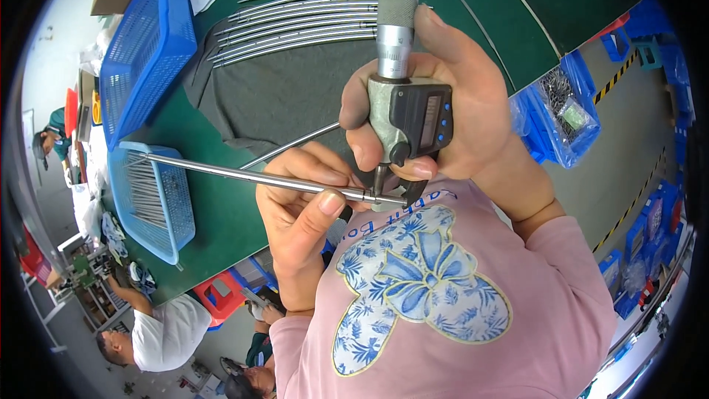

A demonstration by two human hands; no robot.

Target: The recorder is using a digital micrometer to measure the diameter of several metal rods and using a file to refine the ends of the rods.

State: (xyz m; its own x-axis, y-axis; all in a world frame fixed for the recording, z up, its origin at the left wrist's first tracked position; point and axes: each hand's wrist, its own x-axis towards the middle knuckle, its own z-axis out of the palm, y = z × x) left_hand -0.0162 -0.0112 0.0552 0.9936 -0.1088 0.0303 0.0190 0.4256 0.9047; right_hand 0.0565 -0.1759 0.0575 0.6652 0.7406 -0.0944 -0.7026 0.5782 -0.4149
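Observation:
My left hand [299, 203] is closed around a thin metal rod [244, 174], thumb in front and fingers behind. The rod slants slightly down to the right. Its right end lies at the measuring gap of a digital micrometer [408, 111]; the spindle tip appears to touch it. My right hand [469, 96] grips the micrometer upright, with the thumb beside the knurled thimble and the fingers wrapped around the frame. A second metal rod [292, 145] passes behind my left hand; I cannot tell whether that hand holds it too.
Several metal rods [303, 22] lie in rows on a dark cloth [221, 96] on the green table [214, 203]. At left stand a blue basket [144, 52] and a lighter blue basket [173, 210] with rods. A bin of metal parts [565, 103] is right. People [173, 332] work nearby.

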